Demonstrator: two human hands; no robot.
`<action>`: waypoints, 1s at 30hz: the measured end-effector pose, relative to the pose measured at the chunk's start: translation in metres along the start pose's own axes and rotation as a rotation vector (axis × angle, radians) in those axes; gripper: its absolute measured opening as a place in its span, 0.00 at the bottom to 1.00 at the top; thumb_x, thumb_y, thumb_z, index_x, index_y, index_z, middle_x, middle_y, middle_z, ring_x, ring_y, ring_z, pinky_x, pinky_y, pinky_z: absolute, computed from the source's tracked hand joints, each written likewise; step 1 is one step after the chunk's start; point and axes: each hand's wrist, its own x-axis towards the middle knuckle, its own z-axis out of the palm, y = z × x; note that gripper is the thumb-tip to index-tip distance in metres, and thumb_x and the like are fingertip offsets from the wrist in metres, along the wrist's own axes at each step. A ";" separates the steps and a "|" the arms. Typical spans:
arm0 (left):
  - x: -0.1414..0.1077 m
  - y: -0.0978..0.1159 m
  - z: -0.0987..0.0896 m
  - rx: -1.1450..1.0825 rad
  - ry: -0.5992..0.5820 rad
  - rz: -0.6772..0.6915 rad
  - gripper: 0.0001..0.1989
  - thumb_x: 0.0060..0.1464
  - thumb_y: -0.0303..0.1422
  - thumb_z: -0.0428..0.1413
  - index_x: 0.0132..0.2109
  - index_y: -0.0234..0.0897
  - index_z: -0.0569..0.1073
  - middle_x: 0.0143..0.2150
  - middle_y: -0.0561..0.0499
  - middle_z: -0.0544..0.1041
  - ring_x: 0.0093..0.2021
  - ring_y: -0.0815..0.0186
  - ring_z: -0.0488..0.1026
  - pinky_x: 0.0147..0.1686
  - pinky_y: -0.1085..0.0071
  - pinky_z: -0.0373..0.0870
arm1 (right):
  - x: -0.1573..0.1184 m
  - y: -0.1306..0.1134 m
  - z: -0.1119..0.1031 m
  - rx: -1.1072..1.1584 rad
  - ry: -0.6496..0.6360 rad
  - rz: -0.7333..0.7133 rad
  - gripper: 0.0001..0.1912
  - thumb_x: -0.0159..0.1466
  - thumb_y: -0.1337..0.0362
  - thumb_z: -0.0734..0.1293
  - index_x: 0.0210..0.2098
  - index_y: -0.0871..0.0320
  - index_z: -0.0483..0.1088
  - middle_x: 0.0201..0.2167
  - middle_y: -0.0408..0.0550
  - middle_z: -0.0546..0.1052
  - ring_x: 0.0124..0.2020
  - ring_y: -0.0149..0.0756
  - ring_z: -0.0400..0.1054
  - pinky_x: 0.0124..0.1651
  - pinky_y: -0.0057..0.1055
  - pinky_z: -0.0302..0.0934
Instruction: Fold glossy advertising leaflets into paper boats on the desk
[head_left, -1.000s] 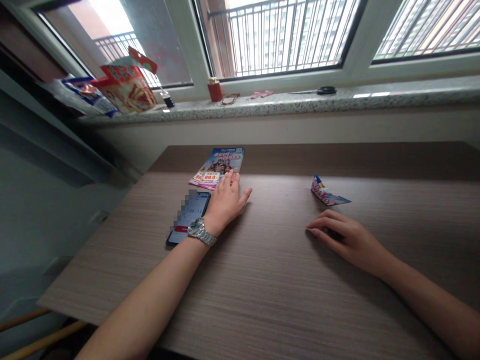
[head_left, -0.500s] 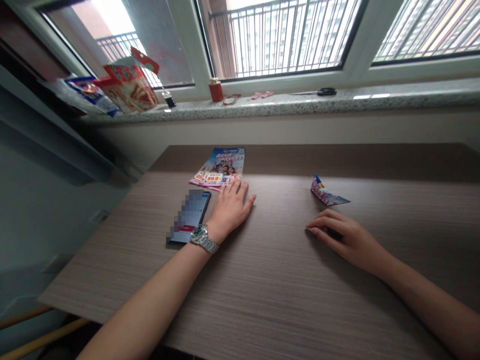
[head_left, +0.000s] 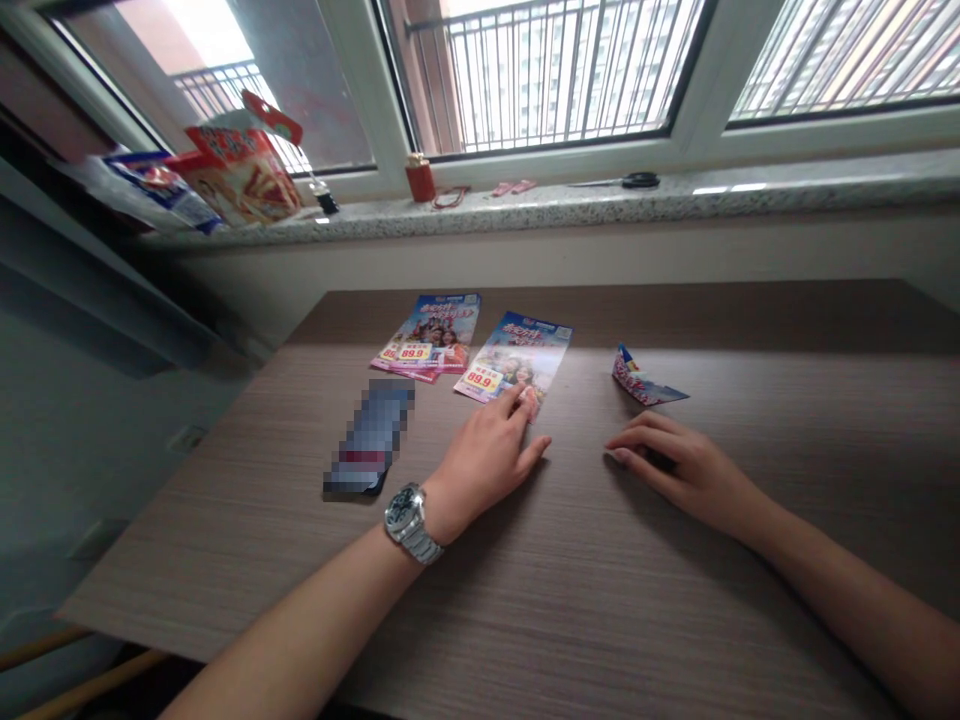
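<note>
Head view shows the table (head_left: 570,610); the left hand (head_left: 484,462), thumb spread wide, touching the near end of the single flyer (head_left: 516,356), long axis slanting away rightward, blue top farthest; the right hand (head_left: 686,465), narrow, grip unclear, near the smaller folded paper (head_left: 643,385).

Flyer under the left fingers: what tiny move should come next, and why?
I'd probably slide the flyer a little toward the right hand. The left hand's fingertips rest on its near edge, it lies apart from the pile of flyers, and bare table lies between the two hands.
</note>
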 end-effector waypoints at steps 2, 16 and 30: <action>-0.003 0.008 0.000 -0.022 -0.011 0.048 0.24 0.66 0.41 0.55 0.65 0.37 0.66 0.71 0.38 0.59 0.70 0.50 0.59 0.67 0.53 0.60 | 0.000 0.000 0.000 -0.007 0.009 -0.002 0.10 0.72 0.62 0.63 0.44 0.54 0.76 0.39 0.52 0.75 0.39 0.39 0.73 0.42 0.36 0.68; -0.015 0.035 -0.007 -0.115 -0.149 0.226 0.22 0.66 0.40 0.54 0.65 0.44 0.67 0.69 0.42 0.63 0.66 0.50 0.64 0.64 0.49 0.64 | 0.000 0.003 0.003 -0.120 0.054 -0.103 0.18 0.72 0.64 0.63 0.60 0.52 0.70 0.59 0.56 0.73 0.60 0.47 0.68 0.61 0.49 0.65; -0.020 -0.029 -0.047 0.154 0.103 -0.084 0.21 0.66 0.39 0.55 0.63 0.41 0.69 0.64 0.41 0.69 0.61 0.52 0.69 0.61 0.53 0.68 | 0.000 0.007 0.006 -0.133 -0.068 -0.149 0.20 0.72 0.65 0.62 0.62 0.50 0.69 0.64 0.55 0.70 0.64 0.48 0.65 0.63 0.52 0.64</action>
